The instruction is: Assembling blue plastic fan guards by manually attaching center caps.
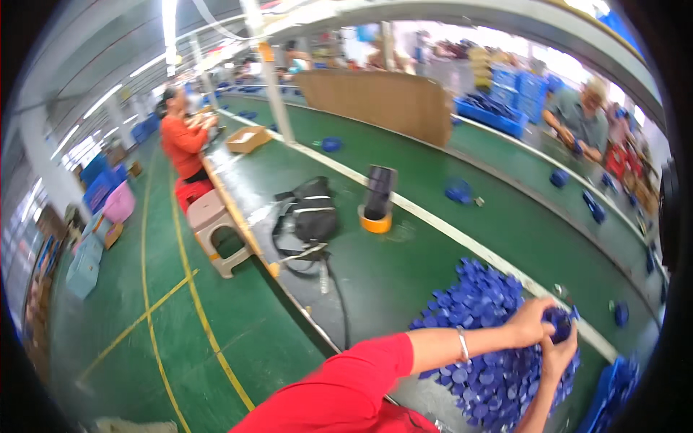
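Both my hands meet over the right side of a large pile of small blue plastic discs (476, 303) on the bench. Between them is a dark blue, round, hollow plastic part (559, 326). My left hand (529, 322), with a silver bangle on its wrist, closes on the part's left side. My right hand (560, 355) grips it from below and the right, fingers curled. The part's inner detail is too small to make out. More discs lie under my forearms.
A green conveyor belt carries blue parts (458, 190) beyond a white rail. A black bag (315, 209) and a phone (379, 189) in an orange tape roll (375, 222) lie on the bench. A blue crate (610, 393) stands right. Other people work farther off, near a stool (209, 211).
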Demonstrator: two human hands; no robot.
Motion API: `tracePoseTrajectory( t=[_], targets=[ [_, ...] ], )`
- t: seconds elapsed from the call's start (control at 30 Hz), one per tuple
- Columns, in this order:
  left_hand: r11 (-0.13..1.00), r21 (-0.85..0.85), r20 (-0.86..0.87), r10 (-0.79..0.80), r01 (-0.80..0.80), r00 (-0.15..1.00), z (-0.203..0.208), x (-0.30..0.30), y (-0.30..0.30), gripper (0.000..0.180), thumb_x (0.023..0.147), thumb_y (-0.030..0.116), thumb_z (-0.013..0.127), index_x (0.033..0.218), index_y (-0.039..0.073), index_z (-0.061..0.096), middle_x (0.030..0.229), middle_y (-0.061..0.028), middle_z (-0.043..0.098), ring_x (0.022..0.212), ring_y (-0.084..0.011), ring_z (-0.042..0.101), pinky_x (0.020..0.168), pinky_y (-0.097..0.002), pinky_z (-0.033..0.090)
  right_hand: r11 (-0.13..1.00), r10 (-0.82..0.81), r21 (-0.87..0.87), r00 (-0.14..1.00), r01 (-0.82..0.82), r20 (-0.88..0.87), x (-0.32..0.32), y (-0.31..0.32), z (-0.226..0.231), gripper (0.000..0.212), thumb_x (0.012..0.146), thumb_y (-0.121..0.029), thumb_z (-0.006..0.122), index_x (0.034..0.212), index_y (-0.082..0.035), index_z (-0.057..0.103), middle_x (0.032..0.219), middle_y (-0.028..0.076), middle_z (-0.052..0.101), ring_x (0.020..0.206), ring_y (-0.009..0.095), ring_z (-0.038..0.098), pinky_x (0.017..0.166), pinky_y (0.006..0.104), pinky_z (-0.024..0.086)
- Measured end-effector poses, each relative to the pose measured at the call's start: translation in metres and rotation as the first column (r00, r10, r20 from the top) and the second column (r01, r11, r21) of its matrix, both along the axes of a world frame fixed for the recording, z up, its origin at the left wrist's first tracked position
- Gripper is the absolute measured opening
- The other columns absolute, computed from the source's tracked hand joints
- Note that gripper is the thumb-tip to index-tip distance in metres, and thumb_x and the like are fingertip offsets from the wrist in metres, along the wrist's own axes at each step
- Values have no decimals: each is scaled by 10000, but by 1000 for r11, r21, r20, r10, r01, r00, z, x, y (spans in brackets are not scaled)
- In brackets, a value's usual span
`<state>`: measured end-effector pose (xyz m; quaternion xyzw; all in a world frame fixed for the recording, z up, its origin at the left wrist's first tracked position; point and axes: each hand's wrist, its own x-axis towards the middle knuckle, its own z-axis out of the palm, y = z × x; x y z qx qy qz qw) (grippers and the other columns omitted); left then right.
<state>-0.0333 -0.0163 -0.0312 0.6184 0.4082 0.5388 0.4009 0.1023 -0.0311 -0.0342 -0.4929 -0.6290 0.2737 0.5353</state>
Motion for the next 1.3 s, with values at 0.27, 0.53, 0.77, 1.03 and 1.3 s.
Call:
tracePoseTrajectory(
  t=[0.27,0.53,0.77,1.03,1.3],
  targets=[
    [989,-79,-47,122,-125,991,-17,-10,35,417,726,177,723,1071,14,554,934,-112,633,855,-205,612,785,-321,482,982,-60,-153,951,111,305,-14,41,5,406,617,-154,761,932,28,581,737,104,631,692,157,598,673,322,502],
    [961,-176,-330,147,-214,932,-26,-75,153,284,794,335,630,803,53,664,710,-64,664,633,-175,630,596,-311,495,937,-231,-328,921,124,-313,96,110,-13,361,779,-147,686,1065,42,575,809,120,638,681,178,635,593,278,514],
    [497,132,-621,716,-858,319,-96,-250,228,515,774,395,660,1067,-8,531,997,-207,634,976,-343,600,855,-407,460,861,-155,-360,860,359,486,180,87,-37,322,678,-91,699,979,-2,628,701,81,634,665,172,620,621,294,490],
    [539,-448,-389,600,-713,699,-112,-249,257,440,801,343,665,922,-75,602,690,-138,607,518,-194,598,437,-301,535,880,47,-343,660,327,750,152,60,-44,337,661,-76,688,995,-65,647,913,148,548,887,326,586,791,394,478],
    [658,-538,-151,540,-527,828,-106,-244,241,124,844,104,506,925,13,528,800,-104,598,585,-189,605,469,-310,526,899,108,-362,676,247,729,156,61,-39,357,658,3,621,1009,-59,644,970,158,559,944,341,571,835,400,466]
  ],
)
